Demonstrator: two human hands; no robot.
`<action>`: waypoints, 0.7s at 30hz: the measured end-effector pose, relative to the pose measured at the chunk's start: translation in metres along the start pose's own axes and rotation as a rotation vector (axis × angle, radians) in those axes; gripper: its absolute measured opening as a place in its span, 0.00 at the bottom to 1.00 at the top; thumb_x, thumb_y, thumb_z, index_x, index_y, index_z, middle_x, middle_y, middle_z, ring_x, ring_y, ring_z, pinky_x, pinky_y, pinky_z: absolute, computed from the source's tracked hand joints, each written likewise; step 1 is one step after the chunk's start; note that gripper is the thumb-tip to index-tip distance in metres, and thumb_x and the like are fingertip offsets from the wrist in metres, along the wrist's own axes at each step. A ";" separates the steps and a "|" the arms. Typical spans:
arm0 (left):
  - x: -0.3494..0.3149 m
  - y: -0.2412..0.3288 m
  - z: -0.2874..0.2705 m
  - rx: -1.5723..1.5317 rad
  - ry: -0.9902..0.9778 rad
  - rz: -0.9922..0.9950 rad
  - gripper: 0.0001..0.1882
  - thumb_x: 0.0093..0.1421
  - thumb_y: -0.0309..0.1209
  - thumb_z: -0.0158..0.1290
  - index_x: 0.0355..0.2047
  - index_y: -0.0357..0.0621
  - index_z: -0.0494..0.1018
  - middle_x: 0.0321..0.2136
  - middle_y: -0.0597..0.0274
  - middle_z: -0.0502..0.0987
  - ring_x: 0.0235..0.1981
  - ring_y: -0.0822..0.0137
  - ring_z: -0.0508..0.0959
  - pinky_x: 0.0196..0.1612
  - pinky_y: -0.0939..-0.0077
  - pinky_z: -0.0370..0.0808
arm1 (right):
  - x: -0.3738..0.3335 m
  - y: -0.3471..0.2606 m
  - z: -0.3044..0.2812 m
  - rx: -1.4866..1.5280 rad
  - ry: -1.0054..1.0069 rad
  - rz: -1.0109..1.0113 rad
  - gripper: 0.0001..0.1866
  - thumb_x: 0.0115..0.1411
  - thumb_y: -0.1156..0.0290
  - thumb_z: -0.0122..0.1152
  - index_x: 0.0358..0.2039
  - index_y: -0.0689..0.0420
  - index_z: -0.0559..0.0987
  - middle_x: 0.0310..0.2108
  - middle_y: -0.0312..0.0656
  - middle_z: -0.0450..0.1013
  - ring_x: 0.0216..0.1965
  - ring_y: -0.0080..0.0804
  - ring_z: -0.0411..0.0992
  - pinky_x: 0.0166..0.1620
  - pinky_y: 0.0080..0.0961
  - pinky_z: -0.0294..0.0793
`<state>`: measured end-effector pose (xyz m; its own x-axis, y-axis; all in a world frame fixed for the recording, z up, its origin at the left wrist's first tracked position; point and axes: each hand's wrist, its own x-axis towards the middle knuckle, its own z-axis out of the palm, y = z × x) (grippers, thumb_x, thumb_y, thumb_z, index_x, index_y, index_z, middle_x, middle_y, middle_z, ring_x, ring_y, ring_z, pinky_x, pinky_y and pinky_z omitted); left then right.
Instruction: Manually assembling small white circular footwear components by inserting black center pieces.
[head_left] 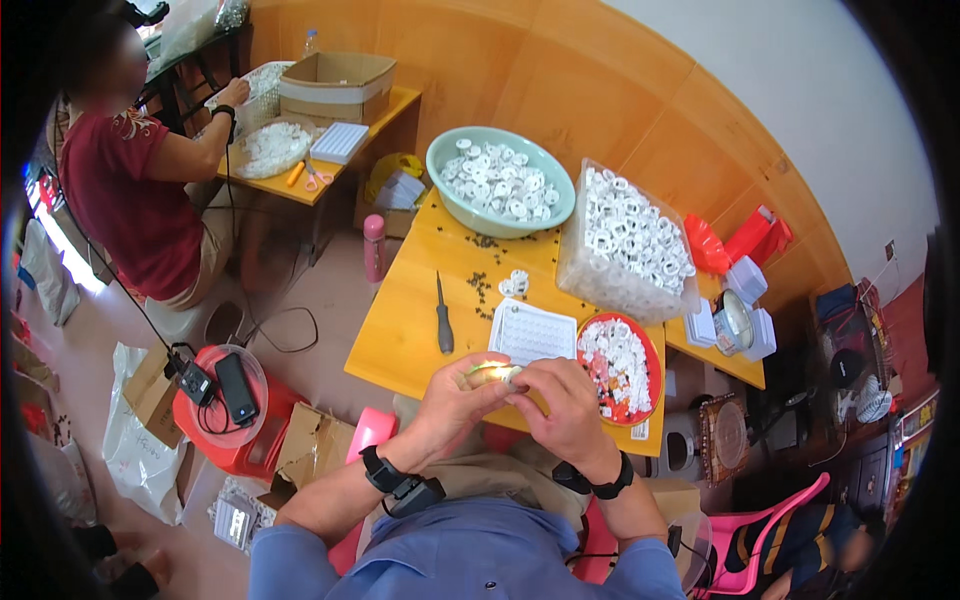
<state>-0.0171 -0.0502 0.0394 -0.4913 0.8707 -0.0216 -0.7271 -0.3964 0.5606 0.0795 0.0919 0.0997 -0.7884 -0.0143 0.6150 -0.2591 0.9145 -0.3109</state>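
Note:
Close in front of me, my left hand (452, 402) and my right hand (560, 402) meet at the table's near edge. Between their fingertips is a small pale piece (500, 374) with a bright yellowish glow; the fingers cover most of it, so its kind is unclear. Both hands are closed on it. Just beyond them lies a white tray (540, 325) with rows of small pockets. Right of the hands, a red round dish (657, 385) holds small white parts and some reddish ones. A screwdriver (443, 320) with a dark handle lies to the left.
On the yellow table (395, 340) stand a pale green basin (440, 170) of white round parts and a clear bin (625, 290) of white rings. Small black pieces (480, 283) lie scattered near white discs (514, 283). A co-worker (140, 200) sits at another table, far left.

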 end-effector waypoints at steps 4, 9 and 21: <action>0.001 0.003 -0.003 0.009 0.030 0.034 0.18 0.64 0.25 0.55 0.54 0.38 0.67 0.46 0.57 0.78 0.48 0.67 0.78 0.51 0.72 0.77 | 0.007 0.000 0.008 -0.040 -0.010 -0.037 0.14 0.44 0.78 0.72 0.33 0.56 0.77 0.31 0.39 0.74 0.32 0.40 0.73 0.35 0.32 0.72; 0.005 -0.002 -0.016 -0.043 0.124 0.026 0.20 0.65 0.22 0.53 0.56 0.36 0.65 0.47 0.52 0.78 0.48 0.66 0.79 0.54 0.73 0.76 | 0.013 0.009 0.016 -0.023 -0.048 -0.098 0.14 0.46 0.79 0.71 0.32 0.57 0.76 0.30 0.41 0.74 0.31 0.40 0.71 0.34 0.32 0.71; 0.008 0.004 -0.021 0.000 -0.095 -0.148 0.29 0.63 0.25 0.57 0.62 0.40 0.60 0.49 0.50 0.76 0.49 0.61 0.79 0.52 0.70 0.79 | 0.024 0.019 -0.016 0.408 -0.395 0.334 0.11 0.51 0.79 0.68 0.37 0.61 0.82 0.32 0.40 0.77 0.32 0.28 0.76 0.36 0.23 0.76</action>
<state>-0.0336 -0.0511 0.0241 -0.3316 0.9431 -0.0259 -0.7879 -0.2617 0.5574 0.0646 0.1157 0.1205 -0.9884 0.0248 0.1497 -0.0947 0.6701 -0.7362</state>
